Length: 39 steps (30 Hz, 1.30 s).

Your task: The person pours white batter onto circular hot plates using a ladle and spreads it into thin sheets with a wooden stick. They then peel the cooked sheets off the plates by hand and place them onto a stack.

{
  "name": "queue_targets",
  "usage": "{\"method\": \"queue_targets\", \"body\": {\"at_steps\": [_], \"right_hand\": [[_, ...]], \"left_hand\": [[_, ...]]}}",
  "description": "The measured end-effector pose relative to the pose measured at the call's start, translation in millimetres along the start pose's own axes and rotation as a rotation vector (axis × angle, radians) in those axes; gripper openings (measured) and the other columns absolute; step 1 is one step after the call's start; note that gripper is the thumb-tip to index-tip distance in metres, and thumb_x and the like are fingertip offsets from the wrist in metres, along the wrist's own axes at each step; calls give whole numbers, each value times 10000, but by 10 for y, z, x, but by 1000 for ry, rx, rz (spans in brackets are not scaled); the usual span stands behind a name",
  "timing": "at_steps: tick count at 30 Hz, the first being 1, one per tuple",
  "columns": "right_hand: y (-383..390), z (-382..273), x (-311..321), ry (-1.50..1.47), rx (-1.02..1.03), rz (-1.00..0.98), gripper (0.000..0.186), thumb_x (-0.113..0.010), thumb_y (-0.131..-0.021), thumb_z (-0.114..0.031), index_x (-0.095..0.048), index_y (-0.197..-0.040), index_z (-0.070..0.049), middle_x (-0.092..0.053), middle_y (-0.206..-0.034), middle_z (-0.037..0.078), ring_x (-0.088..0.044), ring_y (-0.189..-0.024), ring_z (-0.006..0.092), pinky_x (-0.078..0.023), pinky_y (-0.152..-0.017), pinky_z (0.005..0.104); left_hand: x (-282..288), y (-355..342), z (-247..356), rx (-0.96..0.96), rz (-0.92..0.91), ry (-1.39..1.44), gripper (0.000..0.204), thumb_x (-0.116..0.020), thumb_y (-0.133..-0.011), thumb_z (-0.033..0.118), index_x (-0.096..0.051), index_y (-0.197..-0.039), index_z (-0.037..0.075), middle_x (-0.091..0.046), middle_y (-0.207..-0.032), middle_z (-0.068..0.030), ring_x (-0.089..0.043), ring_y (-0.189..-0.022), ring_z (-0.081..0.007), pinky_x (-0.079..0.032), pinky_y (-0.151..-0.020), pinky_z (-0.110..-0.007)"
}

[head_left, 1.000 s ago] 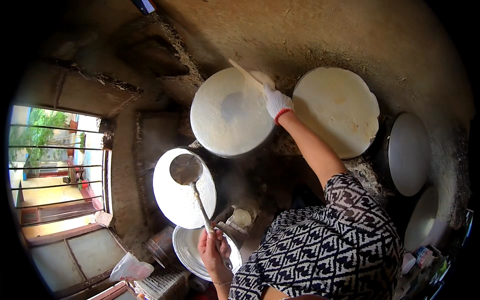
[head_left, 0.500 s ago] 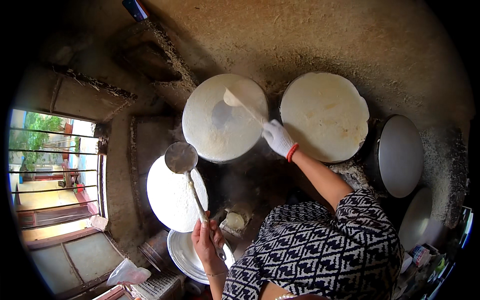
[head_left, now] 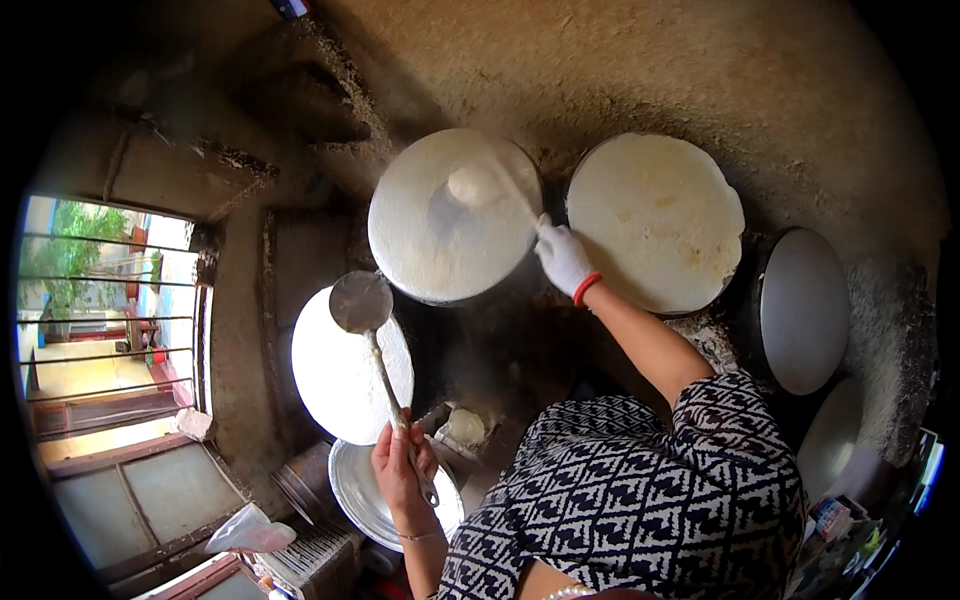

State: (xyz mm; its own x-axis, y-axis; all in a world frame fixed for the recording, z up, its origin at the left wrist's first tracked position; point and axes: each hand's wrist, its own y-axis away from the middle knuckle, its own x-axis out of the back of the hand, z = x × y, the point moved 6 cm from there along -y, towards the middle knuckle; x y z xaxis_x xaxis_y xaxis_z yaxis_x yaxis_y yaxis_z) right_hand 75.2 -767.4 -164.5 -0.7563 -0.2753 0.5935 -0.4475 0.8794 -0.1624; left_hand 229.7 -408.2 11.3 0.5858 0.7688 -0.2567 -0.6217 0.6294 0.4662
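While the bare left hand point(head_left: 403, 468) has fingers wrapped round a grey metal ladle point(head_left: 361, 303), the white-gloved right hand point(head_left: 563, 260) grips a pale, round-headed paddle point(head_left: 468, 186) over a cream-coated round griddle point(head_left: 410, 225)

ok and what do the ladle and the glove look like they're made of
The ladle looks like dull metal: its grey surface has a faint sheen, though which metal I can't tell. The glove seems matte fabric, perhaps knitted cotton: white, soft-looking and close-fitting.

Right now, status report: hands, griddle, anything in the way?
Left hand gripping ladle. Gloved right hand holding spreader at griddle. Griddle pale-coated, grey patch near middle; spreader partly hiding it.
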Motion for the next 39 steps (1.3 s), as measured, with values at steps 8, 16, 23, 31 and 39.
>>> {"method": "queue_targets", "body": {"at_steps": [8, 16, 23, 31, 39], "right_hand": [[-667, -159, -39, 33, 137, -75, 103, -551, -872, -132, -550, -910, -36, -586, -853, 242, -564, -861, 435, -449, -738, 502], [-803, -307, -244, 99, 428, -296, 90, -535, -875, -118, -560, -921, -45, -579, -826, 239, -565, -823, 438, -453, -726, 501], [-519, -392, -177, 166, 555, -485, 93, -539, -899, -152, -551, -886, -61, -545, -841, 194, -546, -801, 405, -447, -722, 462], [228, -17, 91, 187, -14, 50, 464, -549, -892, -87, -435, -1335, -7, -551, -943, 258, -560, -824, 426, -474, -709, 489], [1218, -844, -835, -773, -458, -383, 98, -542, -947, -158, -556, -878, -89, -422, -642, -68, -426, -536, 28, -355, -459, 229]], "left_hand": [[-91, -484, 66, 74, -33, -48, 298, -491, -1022, 238, -549, -1196, 4, -571, -839, -38, -454, -537, -63, -371, -416, -211], [-255, -1163, 51, 100, -100, -82, 248, -550, -988, 212, -574, -1121, 4, -569, -818, -39, -509, -589, -107, -407, -446, -236], [-238, -1613, 72, 99, -87, -158, 220, -559, -975, 190, -576, -1078, -3, -572, -805, -44, -534, -606, -126, -429, -455, -245], [-334, -1941, -161, 88, -115, -295, 189, -556, -975, 203, -573, -961, 15, -568, -786, -36, -525, -592, -105, -431, -434, -236], [-671, -1427, -668, 378, -147, 351, 193, -480, -1006, 195, -499, -911, 28, -516, -773, -22, -461, -590, -97, -387, -446, -238]]}}
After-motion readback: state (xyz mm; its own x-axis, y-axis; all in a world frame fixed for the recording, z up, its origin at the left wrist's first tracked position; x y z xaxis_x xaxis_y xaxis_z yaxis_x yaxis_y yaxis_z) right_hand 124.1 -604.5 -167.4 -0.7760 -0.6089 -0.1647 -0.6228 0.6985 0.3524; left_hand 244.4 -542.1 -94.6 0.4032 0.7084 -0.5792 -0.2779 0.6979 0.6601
